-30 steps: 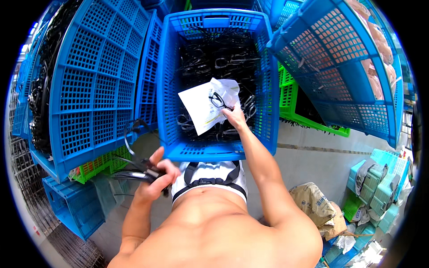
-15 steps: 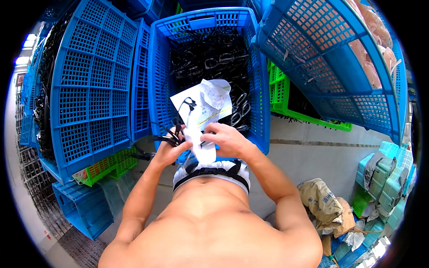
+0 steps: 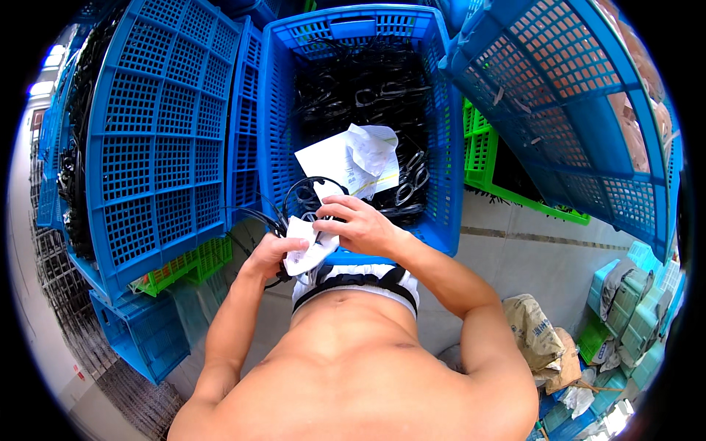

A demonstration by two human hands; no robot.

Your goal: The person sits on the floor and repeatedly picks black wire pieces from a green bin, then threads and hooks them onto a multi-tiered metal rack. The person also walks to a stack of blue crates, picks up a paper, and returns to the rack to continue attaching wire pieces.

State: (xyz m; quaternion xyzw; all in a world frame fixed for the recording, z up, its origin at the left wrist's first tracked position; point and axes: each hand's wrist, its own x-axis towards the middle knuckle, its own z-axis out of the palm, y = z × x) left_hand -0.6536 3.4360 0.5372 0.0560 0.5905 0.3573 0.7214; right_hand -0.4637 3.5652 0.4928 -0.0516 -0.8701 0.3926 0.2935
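At the near edge of the blue crate (image 3: 446,173), the left hand (image 3: 266,254) has its fingers closed on black strands (image 3: 293,194) and white paper (image 3: 303,262); the right hand's (image 3: 362,225) bent fingers touch the paper, grip unclear. These are gathered; the crate's black heap (image 3: 353,84) remains loose.

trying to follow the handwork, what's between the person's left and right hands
The head view shows a white sheet-like piece between the left hand and the right hand; the left grips it and the right appears to touch it.

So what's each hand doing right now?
Left hand: closed, holding thin black strands and a white piece.
Right hand: fingers at the white piece; grip unclear.
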